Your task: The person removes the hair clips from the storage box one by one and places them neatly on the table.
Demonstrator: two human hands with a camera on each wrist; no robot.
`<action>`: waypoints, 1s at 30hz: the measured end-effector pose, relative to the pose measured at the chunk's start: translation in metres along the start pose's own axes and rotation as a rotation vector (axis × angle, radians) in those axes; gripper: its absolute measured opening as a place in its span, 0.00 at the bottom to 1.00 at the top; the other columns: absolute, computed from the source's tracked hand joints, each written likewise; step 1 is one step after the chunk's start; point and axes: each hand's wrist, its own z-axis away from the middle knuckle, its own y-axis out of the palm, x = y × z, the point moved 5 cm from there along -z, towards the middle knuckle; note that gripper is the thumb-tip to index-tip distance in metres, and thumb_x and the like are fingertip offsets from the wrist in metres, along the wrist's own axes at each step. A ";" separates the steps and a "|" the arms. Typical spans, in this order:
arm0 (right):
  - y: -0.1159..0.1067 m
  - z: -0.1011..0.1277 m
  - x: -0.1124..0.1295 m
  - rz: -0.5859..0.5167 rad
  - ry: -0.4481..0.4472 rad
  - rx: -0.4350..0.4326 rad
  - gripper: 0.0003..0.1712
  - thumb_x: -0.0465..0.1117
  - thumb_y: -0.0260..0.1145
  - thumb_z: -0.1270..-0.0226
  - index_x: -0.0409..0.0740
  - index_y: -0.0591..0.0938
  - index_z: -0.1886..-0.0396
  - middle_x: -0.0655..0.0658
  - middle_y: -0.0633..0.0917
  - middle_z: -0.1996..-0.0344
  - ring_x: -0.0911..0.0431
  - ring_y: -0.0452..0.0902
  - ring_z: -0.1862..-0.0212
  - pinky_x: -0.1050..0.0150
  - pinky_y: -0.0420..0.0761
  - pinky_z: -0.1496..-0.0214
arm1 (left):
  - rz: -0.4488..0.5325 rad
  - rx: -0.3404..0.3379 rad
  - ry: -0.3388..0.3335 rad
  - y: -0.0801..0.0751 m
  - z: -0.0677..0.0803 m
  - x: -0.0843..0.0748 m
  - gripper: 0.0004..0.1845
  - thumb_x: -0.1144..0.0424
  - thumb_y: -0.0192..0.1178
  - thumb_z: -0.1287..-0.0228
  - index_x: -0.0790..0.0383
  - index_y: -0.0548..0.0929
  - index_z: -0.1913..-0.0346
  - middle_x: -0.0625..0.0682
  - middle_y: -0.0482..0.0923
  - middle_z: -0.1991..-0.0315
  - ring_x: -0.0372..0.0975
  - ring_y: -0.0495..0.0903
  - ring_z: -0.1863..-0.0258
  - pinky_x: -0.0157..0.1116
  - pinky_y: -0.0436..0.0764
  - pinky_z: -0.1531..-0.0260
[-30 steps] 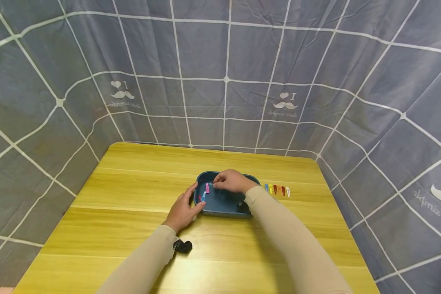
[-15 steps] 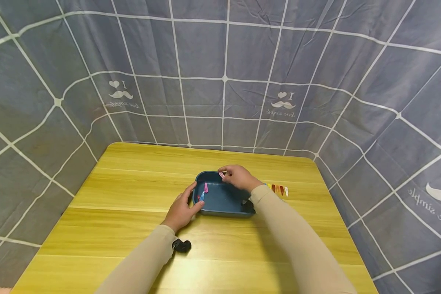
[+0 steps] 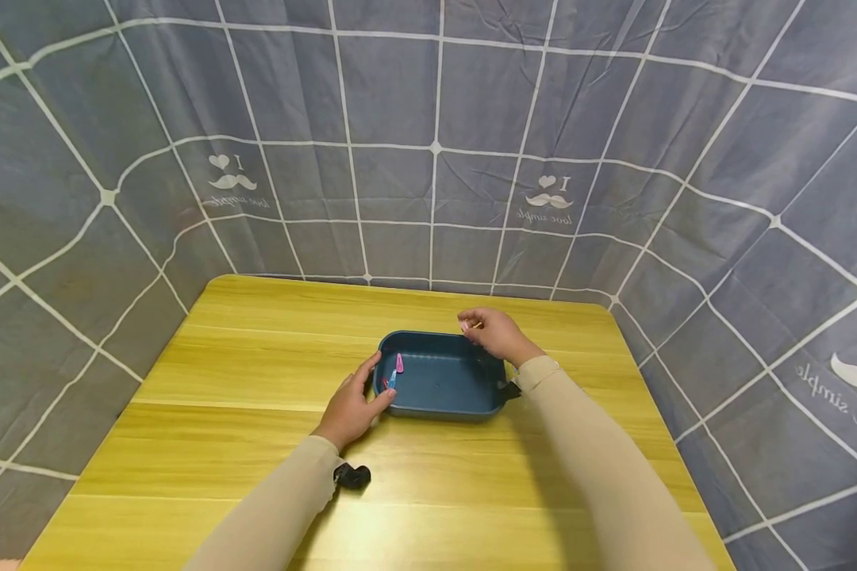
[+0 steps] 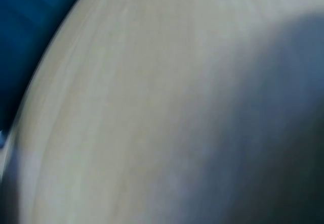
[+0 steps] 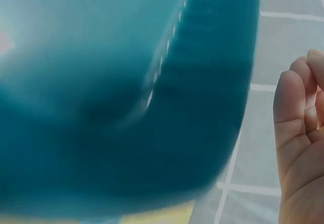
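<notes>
A dark blue-green plastic tray (image 3: 443, 414) stands on the table. My left hand (image 3: 350, 411) rests against its left end, fingers along the outside and thumb over the near-left corner. Inside, close to that thumb, lie a pink snap hair clip (image 3: 400, 363), a blue one (image 3: 391, 380) and a bit of red. My right hand (image 3: 498, 335) is over the tray's far-right rim and pinches a light pink hair clip (image 3: 464, 325) between thumb and fingertips. In the right wrist view the fingers (image 5: 289, 97) are curled beside the tray wall (image 5: 217, 82); that clip is hidden there.
The wooden table (image 3: 257, 349) reaches left, right and in front of the tray. A grey curtain with white grid lines (image 3: 393, 190) hangs behind and at both sides. My right forearm (image 3: 593, 444) covers the table right of the tray. The left wrist view is blurred.
My right hand has picked the light pink hair clip out of the tray and carried it up and right to the far rim. Its forearm now covers the row of clips. My left hand stays.
</notes>
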 end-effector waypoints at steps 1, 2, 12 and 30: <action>-0.004 0.002 -0.003 0.000 0.010 -0.006 0.21 0.38 0.64 0.20 0.42 0.82 0.31 0.38 0.87 0.47 0.48 0.88 0.51 0.59 0.88 0.51 | -0.001 -0.001 0.003 0.000 0.000 0.000 0.43 0.39 0.64 0.28 0.34 0.56 0.16 0.58 0.68 0.21 0.57 0.68 0.23 0.64 0.71 0.28; -0.009 0.004 -0.006 -0.003 0.022 -0.011 0.22 0.38 0.63 0.20 0.43 0.81 0.30 0.38 0.86 0.45 0.47 0.88 0.50 0.58 0.88 0.51 | -0.001 -0.002 0.006 0.000 0.000 0.000 0.43 0.39 0.64 0.28 0.34 0.56 0.16 0.58 0.68 0.21 0.58 0.69 0.23 0.64 0.71 0.28; -0.050 0.028 -0.046 0.001 0.085 -0.050 0.25 0.37 0.58 0.17 0.43 0.75 0.24 0.34 0.82 0.35 0.39 0.80 0.34 0.47 0.84 0.38 | -0.006 -0.016 0.028 -0.001 -0.001 0.000 0.43 0.41 0.65 0.28 0.35 0.57 0.16 0.58 0.68 0.21 0.59 0.68 0.23 0.65 0.71 0.29; -0.088 0.065 -0.128 0.141 0.197 -0.124 0.25 0.37 0.60 0.20 0.34 0.75 0.28 0.30 0.83 0.44 0.40 0.81 0.48 0.57 0.80 0.56 | -0.007 -0.009 0.041 -0.001 -0.002 0.002 0.44 0.39 0.64 0.28 0.37 0.56 0.15 0.58 0.68 0.21 0.58 0.68 0.23 0.64 0.71 0.28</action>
